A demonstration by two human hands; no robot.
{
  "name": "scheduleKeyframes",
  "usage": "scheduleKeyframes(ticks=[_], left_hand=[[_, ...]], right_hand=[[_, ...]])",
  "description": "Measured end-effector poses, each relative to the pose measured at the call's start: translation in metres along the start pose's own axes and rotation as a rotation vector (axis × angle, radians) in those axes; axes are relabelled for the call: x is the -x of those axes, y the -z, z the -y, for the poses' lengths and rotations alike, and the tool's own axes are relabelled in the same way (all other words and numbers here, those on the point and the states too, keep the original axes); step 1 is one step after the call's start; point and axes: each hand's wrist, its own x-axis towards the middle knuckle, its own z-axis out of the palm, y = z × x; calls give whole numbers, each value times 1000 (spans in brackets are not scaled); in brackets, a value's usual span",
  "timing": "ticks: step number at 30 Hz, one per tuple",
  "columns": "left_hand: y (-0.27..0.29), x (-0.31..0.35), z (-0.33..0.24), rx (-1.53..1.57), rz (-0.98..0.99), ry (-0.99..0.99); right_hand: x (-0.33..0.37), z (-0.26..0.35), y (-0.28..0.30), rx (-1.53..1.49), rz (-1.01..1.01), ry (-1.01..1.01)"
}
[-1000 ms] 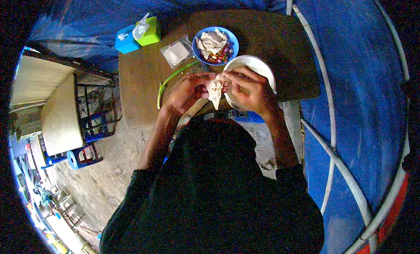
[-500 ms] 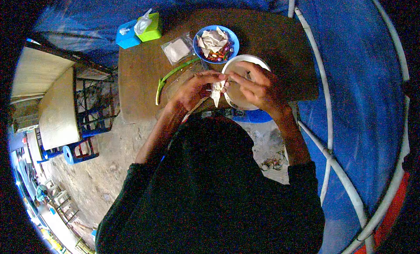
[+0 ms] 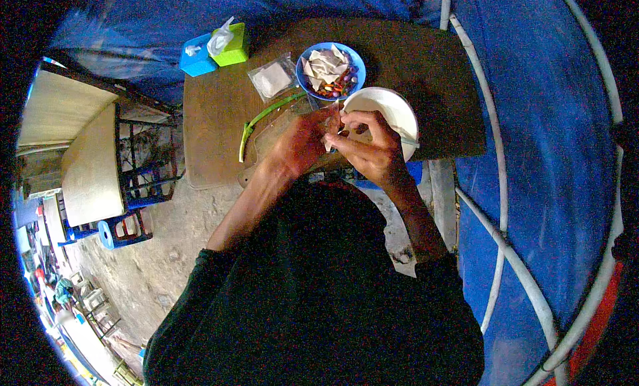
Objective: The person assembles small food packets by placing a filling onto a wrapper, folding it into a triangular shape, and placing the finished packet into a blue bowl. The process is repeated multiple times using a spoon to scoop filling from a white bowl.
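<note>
Hands (image 3: pixel 299 146) close together, pale wrapper (image 3: pixel 328 146) between them.

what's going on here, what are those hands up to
Someone in a dark top is at a brown table. The left hand holds a small pale sheet, and the fingers of the right hand are at it too, though their grip is hard to tell. Beyond them, a blue bowl holds more pale sheets with red and purple pieces. A white bowl is partly hidden by the right hand.
</note>
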Motion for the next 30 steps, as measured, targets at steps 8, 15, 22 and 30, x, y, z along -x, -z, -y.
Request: scheduleKeyframes(ticks=[8,15,22,30], left_hand=[[-25,12,-11,-384,-80,-122],[-50,27,-23,-654,-165,-127],[-56,28,-23,-808,-130,-126],[-54,31,-17,-969,-122,-260]], right_hand=[[6,8,-7,-200,-199,-288],[-1,13,-5,-245,-301,-548],[-7,16,-4,-283,-288,-640],[-4,15,-9,-279,-303,-570]])
